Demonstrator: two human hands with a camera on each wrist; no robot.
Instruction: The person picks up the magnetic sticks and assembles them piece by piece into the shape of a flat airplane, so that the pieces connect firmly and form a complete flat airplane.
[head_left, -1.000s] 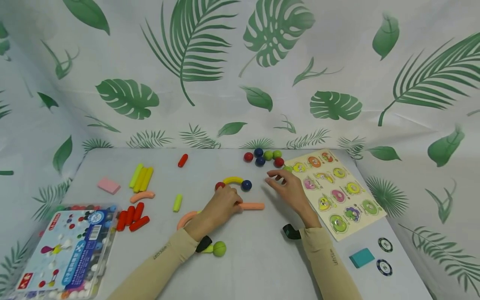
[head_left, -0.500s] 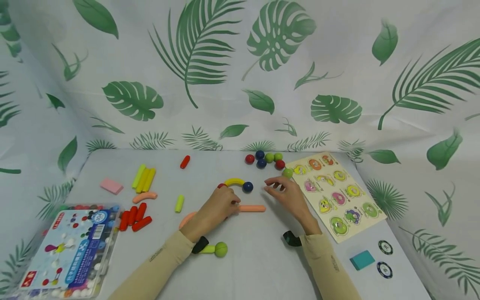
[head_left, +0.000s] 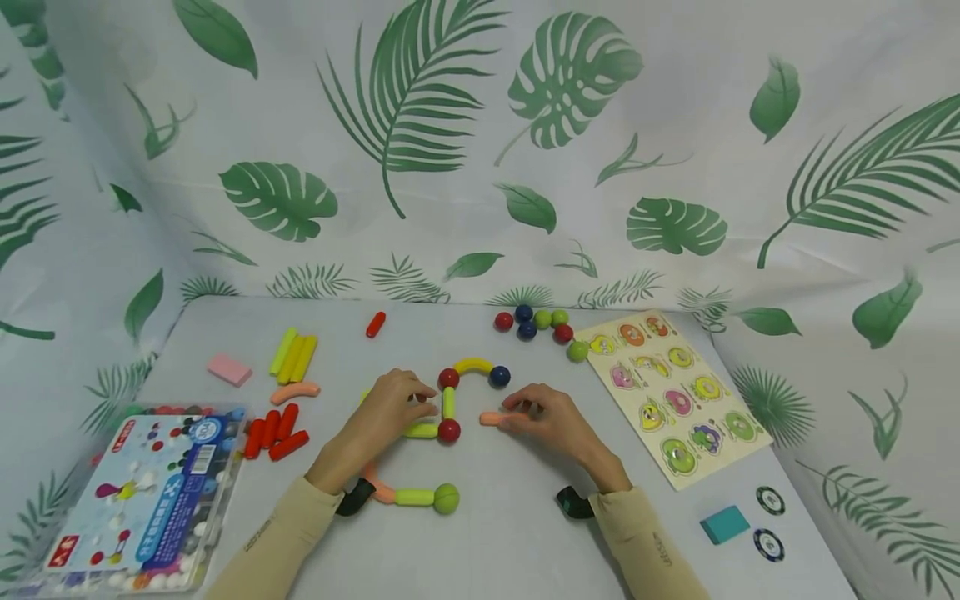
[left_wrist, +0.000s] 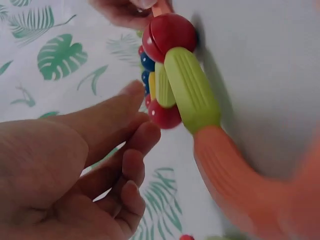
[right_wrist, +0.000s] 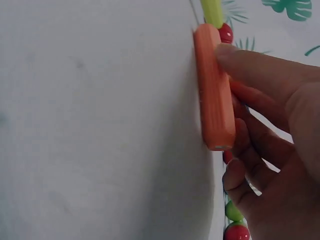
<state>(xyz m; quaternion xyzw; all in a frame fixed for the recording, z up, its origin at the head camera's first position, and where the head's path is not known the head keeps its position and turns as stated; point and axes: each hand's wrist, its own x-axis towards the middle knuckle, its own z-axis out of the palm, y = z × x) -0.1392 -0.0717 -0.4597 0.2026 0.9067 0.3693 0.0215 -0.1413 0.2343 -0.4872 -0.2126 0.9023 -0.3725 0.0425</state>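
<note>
My right hand pinches a straight orange rod between thumb and fingers, low over the table. Left of it lies a joined chain of rods and balls: a blue ball, a curved yellow rod, a red ball, a short green rod, a second red ball and another green rod. Curved orange pieces lead on to a green rod and green ball. My left hand, holding nothing, hovers beside the chain with loosely bent fingers, hiding part of it.
Several loose balls sit at the back beside a fruit-picture board. Red rods, yellow rods and a pink block lie left, near a clear box. A teal block and two chips are right.
My left hand has left the orange rod and drawn back leftward, uncovering red balls and green rods. My right hand has moved down and taken hold of the orange rod.
</note>
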